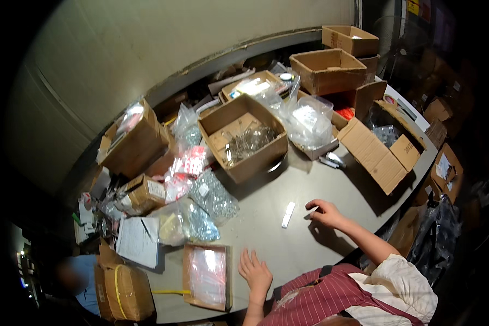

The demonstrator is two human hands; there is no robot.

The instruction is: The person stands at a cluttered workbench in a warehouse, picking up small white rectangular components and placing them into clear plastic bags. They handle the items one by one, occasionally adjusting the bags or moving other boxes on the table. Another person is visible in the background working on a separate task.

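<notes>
My left hand (256, 274) rests at the near side of the table with its fingers stretched out and nothing in it. Just left of it is a shallow cardboard tray (229, 277) holding clear plastic bags (207, 274) with a pinkish tint. My right hand (326, 213) is over the table farther right, its thumb and forefinger apart and no object visible between them. Between my hands, nearer the right one, a small narrow white strip (288, 215) lies flat on the table; what it is, I cannot make out.
An open carton (244, 168) of thin metal-looking pieces stands mid-table. Filled clear bags (214, 198) and a paper pad (138, 242) with a pen lie left. More cartons (328, 70) line the back; a flapped carton (377, 155) stands right. A person in blue (87, 277) is far left.
</notes>
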